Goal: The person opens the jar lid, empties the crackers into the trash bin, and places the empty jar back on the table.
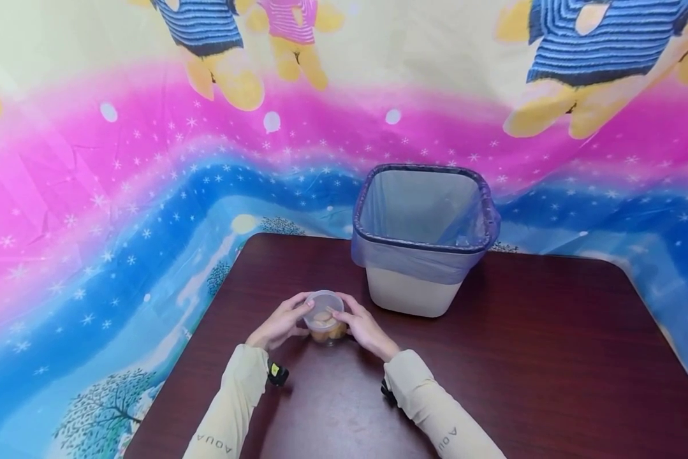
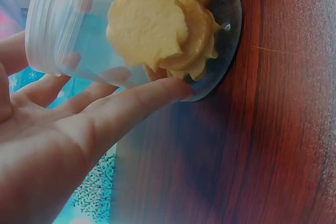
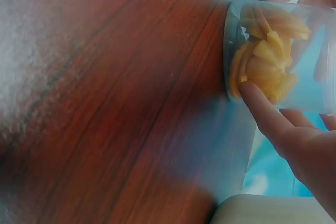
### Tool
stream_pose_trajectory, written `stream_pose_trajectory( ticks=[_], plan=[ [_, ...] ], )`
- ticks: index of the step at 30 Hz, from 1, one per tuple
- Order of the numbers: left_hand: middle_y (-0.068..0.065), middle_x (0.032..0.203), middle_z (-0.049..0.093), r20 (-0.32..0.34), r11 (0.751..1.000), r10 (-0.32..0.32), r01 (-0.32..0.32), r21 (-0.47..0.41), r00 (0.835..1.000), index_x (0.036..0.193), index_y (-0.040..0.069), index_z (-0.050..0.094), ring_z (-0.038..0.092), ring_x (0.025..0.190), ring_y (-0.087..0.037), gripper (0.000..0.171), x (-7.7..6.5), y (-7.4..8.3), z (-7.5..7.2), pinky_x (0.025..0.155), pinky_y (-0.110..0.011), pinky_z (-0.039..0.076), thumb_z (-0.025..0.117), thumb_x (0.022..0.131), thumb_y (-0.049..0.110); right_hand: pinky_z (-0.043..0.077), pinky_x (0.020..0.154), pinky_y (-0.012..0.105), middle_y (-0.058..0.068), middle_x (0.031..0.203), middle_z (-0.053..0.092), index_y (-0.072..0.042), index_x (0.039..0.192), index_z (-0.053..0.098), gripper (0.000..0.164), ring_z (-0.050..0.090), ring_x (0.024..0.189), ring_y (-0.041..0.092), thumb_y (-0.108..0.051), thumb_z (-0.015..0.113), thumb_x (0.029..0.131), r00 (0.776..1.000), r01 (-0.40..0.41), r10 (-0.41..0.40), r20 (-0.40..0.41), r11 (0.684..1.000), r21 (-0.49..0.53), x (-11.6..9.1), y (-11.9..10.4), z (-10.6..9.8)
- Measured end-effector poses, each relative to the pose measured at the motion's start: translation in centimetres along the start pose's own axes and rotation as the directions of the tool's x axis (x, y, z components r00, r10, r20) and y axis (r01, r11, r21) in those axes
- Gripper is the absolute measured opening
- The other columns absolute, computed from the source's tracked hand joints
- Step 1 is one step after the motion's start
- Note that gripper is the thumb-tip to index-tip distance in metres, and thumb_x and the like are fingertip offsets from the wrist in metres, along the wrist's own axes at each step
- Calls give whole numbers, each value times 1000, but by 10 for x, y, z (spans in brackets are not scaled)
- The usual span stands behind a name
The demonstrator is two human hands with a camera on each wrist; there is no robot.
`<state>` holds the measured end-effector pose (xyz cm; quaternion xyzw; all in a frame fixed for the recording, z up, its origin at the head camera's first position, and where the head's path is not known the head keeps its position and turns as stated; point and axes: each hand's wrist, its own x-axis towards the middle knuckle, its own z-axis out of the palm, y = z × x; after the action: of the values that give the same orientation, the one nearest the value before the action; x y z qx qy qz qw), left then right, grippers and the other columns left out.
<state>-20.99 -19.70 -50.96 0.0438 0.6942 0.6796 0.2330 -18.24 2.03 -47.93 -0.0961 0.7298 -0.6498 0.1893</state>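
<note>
A round clear plastic jar (image 1: 324, 301) with a translucent screw lid (image 2: 50, 24) stands upright on the table between both hands. Inside, several golden, scallop-edged cookies (image 2: 147, 27) are piled at its bottom. My left hand (image 1: 283, 322) holds the jar from the left, its thumb up at the lid's edge and its fingers around the wall. From the right side my right hand (image 1: 368, 326) grips it too, thumb over the lid. In the right wrist view, one fingertip (image 3: 249, 90) lies low against the wall, beside the cookies (image 3: 268, 61).
Behind the jar, to the right, stands a white bin (image 1: 415, 296) lined with a bluish-purple bag (image 1: 424, 258). The dark red-brown wooden table (image 1: 550, 357) extends to the right. A colourful printed cloth (image 1: 148, 159) hangs along the back and left edges.
</note>
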Motion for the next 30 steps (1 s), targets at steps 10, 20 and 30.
stream_pose_trajectory(
  ticks=[10,20,30],
  plan=[
    [-21,146,39,64,1000,-5,4,10,998,145,8,37,38,135,-40,46,0,4,4,94,-55,46,42,104,27,43,99,60,18,151,36,-9,146,37,50,45,131,38,-17,49,99,999,-13,13,38,1000,-6,1,7,-8],
    [-22,149,36,94,999,-39,40,-1,995,147,8,35,34,138,-41,47,2,4,7,95,-61,44,40,104,26,48,92,59,15,148,39,-14,143,39,48,49,125,35,-21,51,97,999,-23,22,43,1000,13,11,31,-15],
    [-22,150,36,107,998,-63,65,-13,992,146,7,36,31,141,-39,49,2,4,12,92,-55,48,45,102,26,50,90,57,11,144,43,-15,138,41,42,52,122,33,-22,48,97,999,-36,36,38,999,-9,7,33,-20]
  ],
)
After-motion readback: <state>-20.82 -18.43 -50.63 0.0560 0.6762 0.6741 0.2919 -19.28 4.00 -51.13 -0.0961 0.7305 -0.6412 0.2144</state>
